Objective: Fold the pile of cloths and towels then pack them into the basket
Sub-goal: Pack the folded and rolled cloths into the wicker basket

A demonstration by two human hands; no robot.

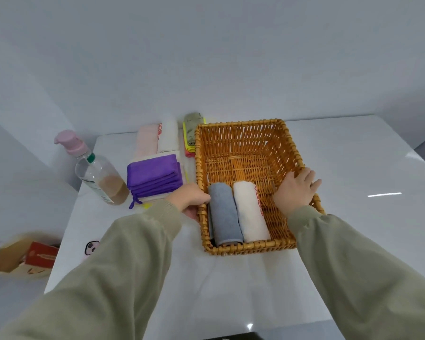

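White table [353, 168]: a basket [241, 123] holds a towel [249, 217] with illegible red lettering.

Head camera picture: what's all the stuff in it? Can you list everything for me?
basket: 1, orange-brown wicker, middle of table
grey towel: 1, grey, rolled, in basket, left side
white towel: 1, white with red print, rolled, in basket beside the grey one
purple cloths: 1 folded stack, purple, left of basket
pink towel: 1, pale pink, behind purple stack
second white towel: 1, white with red print, beside pink one
green roll: 1, green patterned, on yellow and red cloths
pump bottle: 1, clear, pink pump, table's left edge
cardboard box: 1, brown, lower left, off table
table: 1, white
sleeves: 2, olive green
left grip: bare hand, holds basket's left rim
right grip: bare hand, rests on basket's right rim
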